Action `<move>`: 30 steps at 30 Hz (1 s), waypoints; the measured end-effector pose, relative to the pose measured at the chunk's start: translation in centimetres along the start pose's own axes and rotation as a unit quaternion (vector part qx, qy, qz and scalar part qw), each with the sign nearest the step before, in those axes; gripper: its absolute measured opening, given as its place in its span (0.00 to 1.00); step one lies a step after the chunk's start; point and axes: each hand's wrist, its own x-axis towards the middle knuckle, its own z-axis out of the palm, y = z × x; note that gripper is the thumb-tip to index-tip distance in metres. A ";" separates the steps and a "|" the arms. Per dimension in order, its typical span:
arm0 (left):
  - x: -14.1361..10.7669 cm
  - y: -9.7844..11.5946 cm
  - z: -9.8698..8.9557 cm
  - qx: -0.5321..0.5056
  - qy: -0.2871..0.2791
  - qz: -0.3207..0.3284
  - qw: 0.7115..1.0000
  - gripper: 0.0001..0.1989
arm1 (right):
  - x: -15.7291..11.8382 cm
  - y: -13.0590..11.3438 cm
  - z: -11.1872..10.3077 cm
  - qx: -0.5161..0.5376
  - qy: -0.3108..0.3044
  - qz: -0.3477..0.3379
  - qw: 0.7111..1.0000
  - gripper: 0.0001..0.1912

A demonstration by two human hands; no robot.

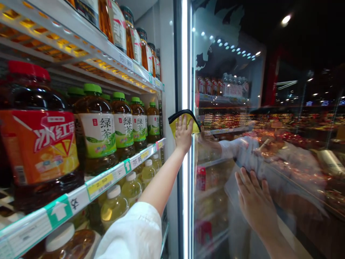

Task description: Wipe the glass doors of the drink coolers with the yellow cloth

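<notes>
Cloth (196, 125) prob. light, soft; hold mid-panel. L hand (184, 133) flat atop, R hand (256, 205) near glass door (269, 133), both w/ fingers apart.

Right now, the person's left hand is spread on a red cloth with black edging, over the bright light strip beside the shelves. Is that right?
Not quite: the cloth is yellow, not red, as the head view shows. The left hand is indeed spread on it, its edging is black, and it lies over the light strip.
</notes>
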 end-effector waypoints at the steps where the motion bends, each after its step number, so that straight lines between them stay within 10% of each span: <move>1: -1.2 0.2 0.1 0.000 -0.007 0.000 1.000 0.31 | 0.0 0.1 -0.2 0.000 -0.004 0.000 1.000 0.43; 18: -22.4 3.5 3.0 -0.144 -0.174 -0.066 0.972 0.33 | 1.1 0.8 -2.4 0.006 -0.130 0.041 0.991 0.32; 27: -22.4 9.3 3.0 -0.356 -0.175 0.005 0.918 0.40 | 1.6 0.7 -2.9 0.006 -0.151 0.049 0.987 0.30; 30: -23.9 9.8 3.5 -0.352 -0.163 -0.085 0.918 0.42 | 1.2 1.2 -3.3 0.010 -0.152 0.040 0.988 0.30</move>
